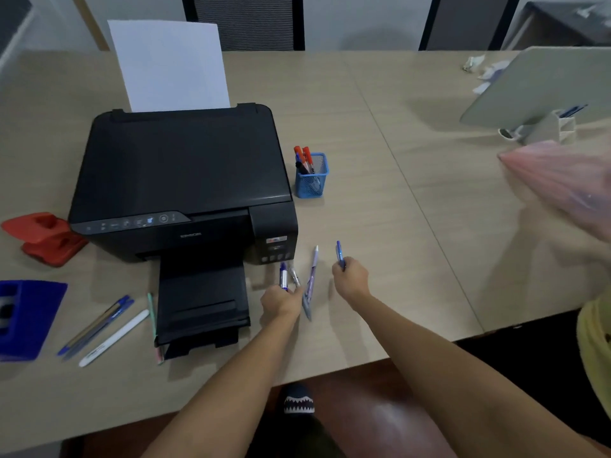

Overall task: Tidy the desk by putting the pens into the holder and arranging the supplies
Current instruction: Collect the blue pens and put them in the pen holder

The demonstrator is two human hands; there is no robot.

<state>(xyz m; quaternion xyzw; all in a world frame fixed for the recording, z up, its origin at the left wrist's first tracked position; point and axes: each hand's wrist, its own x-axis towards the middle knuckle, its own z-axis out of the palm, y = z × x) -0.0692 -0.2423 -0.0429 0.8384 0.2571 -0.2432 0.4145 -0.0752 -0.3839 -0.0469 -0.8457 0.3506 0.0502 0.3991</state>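
A blue mesh pen holder (pixel 312 180) stands right of the printer with several markers in it. My right hand (pixel 350 279) is closed around a blue pen (pixel 340 254) that points away from me. My left hand (pixel 281 300) grips a silver and purple pen (pixel 283 276) at the printer's front right corner. A clear pen (pixel 294 276) lies by that hand, and a pale purple pen (pixel 310 282) lies between my hands. Left of the paper tray lie two blue pens (pixel 99 323), a white pen (pixel 114 338) and a green pen (pixel 152 320).
A black printer (pixel 185 180) with white paper (pixel 170 66) loaded fills the desk's left middle. A red hole punch (pixel 46 238) and a blue organiser (pixel 24 317) sit far left. A white stand (pixel 542 87) with a second holder (pixel 558 127) and a blurred pink shape (pixel 562 180) are at right.
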